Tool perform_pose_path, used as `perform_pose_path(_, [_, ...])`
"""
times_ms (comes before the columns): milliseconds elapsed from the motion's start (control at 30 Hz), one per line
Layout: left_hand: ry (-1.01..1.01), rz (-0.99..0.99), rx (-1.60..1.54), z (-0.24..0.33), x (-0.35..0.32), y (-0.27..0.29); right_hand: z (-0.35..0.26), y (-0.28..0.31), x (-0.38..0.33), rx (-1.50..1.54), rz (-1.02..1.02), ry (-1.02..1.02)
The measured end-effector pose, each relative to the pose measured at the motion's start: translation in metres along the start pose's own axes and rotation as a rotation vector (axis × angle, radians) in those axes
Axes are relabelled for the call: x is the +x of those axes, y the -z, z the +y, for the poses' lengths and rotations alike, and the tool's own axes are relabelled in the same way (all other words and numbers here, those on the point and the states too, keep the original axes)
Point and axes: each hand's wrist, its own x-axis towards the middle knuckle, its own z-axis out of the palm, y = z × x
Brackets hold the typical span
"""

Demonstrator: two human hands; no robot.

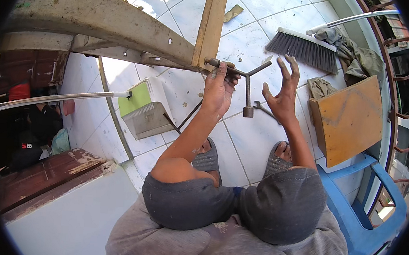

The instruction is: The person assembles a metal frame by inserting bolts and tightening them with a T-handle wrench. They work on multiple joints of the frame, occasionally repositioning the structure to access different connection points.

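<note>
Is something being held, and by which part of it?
The left hand holds a Y-shaped socket wrench by its leftmost arm; the right hand holds nothing.

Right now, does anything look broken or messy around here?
Yes. The dark red-brown wood at lower left looks damaged: its surface is worn away in pale, ragged patches. Also, a tan scrap lies loose on the tiles, just right of the wooden beam.

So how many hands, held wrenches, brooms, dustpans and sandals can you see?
Hands: 2, left hand and right hand
Held wrench: 1
Broom: 1
Dustpan: 1
Sandals: 2
Total: 7
</note>
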Motion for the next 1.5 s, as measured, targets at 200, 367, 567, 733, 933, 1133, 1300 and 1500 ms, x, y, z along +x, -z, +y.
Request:
perform_pose_path(200, [-0.049, 0.072, 0.045, -0.004, 0.001, -0.002, -0.033, -0.002, 0.045, 0.864, -0.601, -0.961])
perform_pose_path(367, [0.065, 0.05, -0.158, 0.007, 0.0, -0.012, -0.024, -0.011, 0.047, -0.228, -0.468, 0.512])
perform_pose_path(567, [0.034, 0.01, -0.097, -0.001, 0.006, -0.004, 0.013, 0.018, 0.013, -0.023, -0.001, -0.011])
perform_pose_path(733, [-0.038, -0.013, -0.049, -0.004, 0.005, 0.004, -0.003, -0.005, 0.035, 0.906, -0.654, -1.096])
perform_pose_path(933, [0.079, -0.038, -0.223, -0.002, -0.001, -0.012, -0.022, -0.013, 0.039, 0.232, -0.352, 0.123])
perform_pose_path(1133, [0.026, -0.055, -0.044, -0.009, 0.008, -0.001, -0.006, 0.0, 0.014, 0.04, -0.196, 0.061])
perform_pose_path(1300, [-0.029, -0.059, 0.106, -0.005, 0.005, -0.009, 0.033, 0.011, 0.022, 0.97, -0.695, -1.18])
perform_pose_path(1500, [0.021, -0.116, 0.08, -0.004, 0.006, -0.005, -0.024, -0.031, 0.053, 0.911, -0.418, -0.602])
